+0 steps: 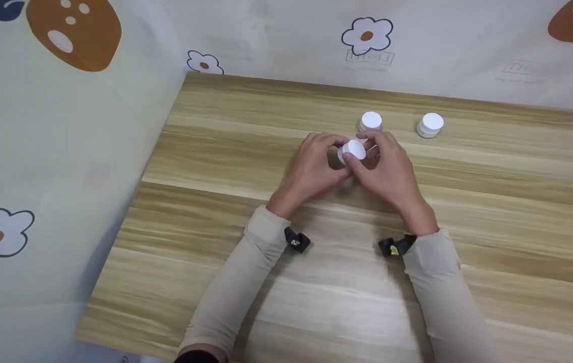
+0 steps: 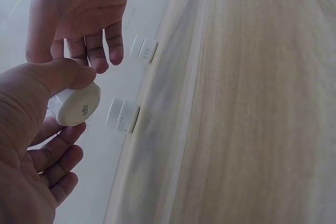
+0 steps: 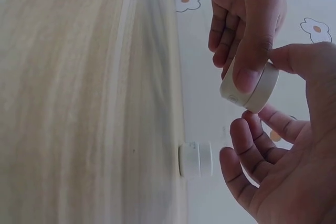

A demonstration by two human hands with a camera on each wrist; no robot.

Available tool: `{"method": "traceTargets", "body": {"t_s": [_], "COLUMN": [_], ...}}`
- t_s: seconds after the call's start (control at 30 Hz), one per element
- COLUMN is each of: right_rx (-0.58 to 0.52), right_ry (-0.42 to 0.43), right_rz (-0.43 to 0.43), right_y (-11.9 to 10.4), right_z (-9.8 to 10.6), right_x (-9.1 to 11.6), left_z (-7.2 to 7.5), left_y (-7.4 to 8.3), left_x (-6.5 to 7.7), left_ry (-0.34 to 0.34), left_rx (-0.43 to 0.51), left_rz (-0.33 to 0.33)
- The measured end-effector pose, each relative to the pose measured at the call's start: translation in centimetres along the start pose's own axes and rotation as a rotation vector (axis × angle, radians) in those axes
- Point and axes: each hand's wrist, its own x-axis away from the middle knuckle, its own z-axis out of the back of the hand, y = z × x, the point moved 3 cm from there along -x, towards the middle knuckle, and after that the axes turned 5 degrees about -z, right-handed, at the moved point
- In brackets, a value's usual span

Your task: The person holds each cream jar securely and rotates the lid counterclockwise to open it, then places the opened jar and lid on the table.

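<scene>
Above the table, a small white round jar [image 1: 354,149] with a white lid is held tilted between both hands. My left hand [image 1: 311,164] grips its body between thumb and fingers, and printing shows on the jar's base [image 2: 80,109] in the left wrist view. At the lid [image 3: 264,88], my right hand [image 1: 387,166] pinches the rim with thumb and fingertips; its other fingers are loosely bent. Just beyond the hands stands a second lidded white jar [image 1: 371,121], partly covered by the right fingers. A third lidded jar [image 1: 430,125] stands to its right.
The wood-grain table [image 1: 206,166] has its left edge beside a pale sheet [image 1: 54,151] printed with flowers and fruit. More of this sheet rises behind the back edge. Small black devices [image 1: 296,240] sit at both wrists, below beige sleeves.
</scene>
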Motion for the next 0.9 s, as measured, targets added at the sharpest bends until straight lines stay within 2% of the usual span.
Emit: {"method": "traceTargets", "body": {"t_s": [0.3, 0.6, 0.9], "right_rx": [0.019, -0.021, -0.047], "right_ry": [0.020, 0.016, -0.011], "right_rz": [-0.083, -0.030, -0.029], "right_y": [0.11, -0.34, -0.31], "right_z": [0.30, 0.59, 0.38], "right_x": [-0.08, -0.11, 0.01], "left_z": [0.17, 0.27, 0.25], "left_y": [0.26, 0.35, 0.33], "left_x": [0.03, -0.06, 0.09], "left_ry": [0.002, 0.015, 0.014], "left_rx": [-0.014, -0.009, -0.042], "left_rz": [-0.008, -0.019, -0.023]}}
